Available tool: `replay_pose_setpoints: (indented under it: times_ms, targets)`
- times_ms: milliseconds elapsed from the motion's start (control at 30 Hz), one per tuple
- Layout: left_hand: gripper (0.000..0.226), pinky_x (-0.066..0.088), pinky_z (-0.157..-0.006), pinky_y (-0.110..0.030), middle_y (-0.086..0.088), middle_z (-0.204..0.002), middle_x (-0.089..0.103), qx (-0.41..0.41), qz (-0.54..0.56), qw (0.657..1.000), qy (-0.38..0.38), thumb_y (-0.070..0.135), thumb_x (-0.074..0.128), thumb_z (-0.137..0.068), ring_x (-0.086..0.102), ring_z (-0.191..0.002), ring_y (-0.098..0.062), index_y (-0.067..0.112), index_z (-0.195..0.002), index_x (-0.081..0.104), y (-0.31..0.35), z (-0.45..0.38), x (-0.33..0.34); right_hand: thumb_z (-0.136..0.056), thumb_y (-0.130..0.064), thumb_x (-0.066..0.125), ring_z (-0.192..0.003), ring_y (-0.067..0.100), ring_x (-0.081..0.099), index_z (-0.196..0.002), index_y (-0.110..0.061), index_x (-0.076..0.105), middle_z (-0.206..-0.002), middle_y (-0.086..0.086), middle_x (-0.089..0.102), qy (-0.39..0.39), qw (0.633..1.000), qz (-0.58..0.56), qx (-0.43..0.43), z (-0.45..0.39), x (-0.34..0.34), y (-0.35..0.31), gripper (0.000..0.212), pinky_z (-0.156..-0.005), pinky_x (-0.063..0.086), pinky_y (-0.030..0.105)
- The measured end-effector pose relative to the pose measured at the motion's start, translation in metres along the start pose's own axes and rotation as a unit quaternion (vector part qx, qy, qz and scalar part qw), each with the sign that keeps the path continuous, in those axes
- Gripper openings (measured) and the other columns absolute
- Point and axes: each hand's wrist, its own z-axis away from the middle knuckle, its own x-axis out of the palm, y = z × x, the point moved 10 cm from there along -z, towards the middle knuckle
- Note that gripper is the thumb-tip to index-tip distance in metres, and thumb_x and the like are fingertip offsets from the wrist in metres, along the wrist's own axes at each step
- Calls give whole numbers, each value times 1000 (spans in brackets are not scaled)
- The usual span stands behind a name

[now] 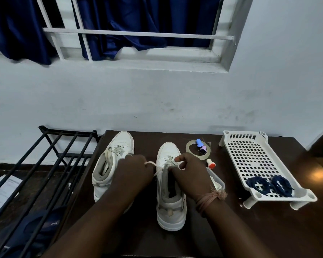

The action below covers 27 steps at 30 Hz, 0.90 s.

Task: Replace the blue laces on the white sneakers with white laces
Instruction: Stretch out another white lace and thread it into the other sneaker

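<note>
Two white sneakers stand toes-away on a dark wooden table [231,229]. The left sneaker [117,146] is laced in white. The right sneaker [169,205] has a white lace [157,169] in its lower eyelets. My left hand [133,172] pinches one end of that lace, pulled out to the left of the shoe. My right hand [189,172] is over the shoe's tongue and holds the other part of the lace near the eyelets. Two coiled blue laces [268,185] lie on a white perforated plastic rack [254,157] at the right.
A tape roll [189,146], a blue and pink stamp-like item [201,146] and an orange-capped one [210,163] lie beyond my right hand. A clear plastic box [217,178] sits right of the shoe. A black metal rack [45,164] stands left of the table.
</note>
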Motion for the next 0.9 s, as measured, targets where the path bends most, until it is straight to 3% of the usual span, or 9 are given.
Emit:
replay_pose_setpoints:
  times_ms: [67,167,233,333,433,533,633,733,900]
  targets:
    - [31,46,-80,-37,-6,-73,65,28,36,999,19,36,59,-86,63,-80,-26,13,-65,65,9,-3,-18,-86,-21,65,-74,3,57,-86,-25,65,-80,-11,62,29,1000,-7,-7,-2,-13,-7,4,-60,35,12]
    - [37,51,-74,-40,-6,-64,65,16,223,974,-34,39,56,-85,65,-71,-24,12,-60,60,10,-4,-32,-87,-20,61,-64,-2,56,-67,-24,62,-65,-13,60,82,996,-35,-12,0,-32,-14,20,-54,34,8]
    - [37,51,-85,-42,-9,-69,62,-11,415,906,-81,30,60,-93,61,-75,-22,16,-59,60,9,-4,-33,-88,-24,64,-64,0,58,-65,-22,61,-64,-11,61,88,992,-84,-40,3,-35,-25,23,-60,40,15]
    - [29,49,-100,-37,-3,-90,72,-29,629,757,-174,30,56,-98,68,-94,-23,12,-81,71,26,-1,-21,-93,-30,65,-71,9,65,-74,-18,68,-72,-4,69,43,982,-154,-102,12,-30,-53,23,-69,52,29]
    - [35,55,-99,-34,-12,-121,72,-3,677,709,-200,23,45,-102,69,-110,-24,3,-121,67,45,6,-17,-97,-28,63,-69,3,66,-88,-13,72,-73,-8,72,-47,966,-216,-132,23,-16,-76,19,-65,50,18]
    - [38,51,-99,-38,-17,-118,71,-5,694,686,-219,21,41,-105,67,-112,-29,8,-135,61,52,9,-10,-99,-24,60,-54,3,58,-94,-8,69,-62,-11,66,-126,955,-246,-107,29,1,-79,19,-58,44,14]
    - [43,55,-94,-33,-12,-135,65,-37,735,653,-181,24,51,-96,60,-123,-22,12,-137,61,40,0,-10,-100,-16,56,-64,4,60,-87,-9,71,-69,-10,67,-130,957,-229,-121,25,-2,-78,20,-66,47,16]
    - [35,44,-111,-44,-12,-136,63,-113,783,597,-134,24,54,-98,56,-132,-30,15,-131,59,15,-12,0,-102,-19,52,-62,8,49,-84,-13,71,-65,-5,56,-108,950,-286,-64,13,-18,-60,27,-60,41,20]
    - [16,44,-108,-40,-13,-138,59,-251,770,580,-90,29,55,-102,55,-131,-31,14,-101,61,-26,-16,29,-96,-28,63,-48,6,41,-78,-6,70,-55,-3,50,-19,958,-286,20,-4,-55,-19,29,-47,36,17]
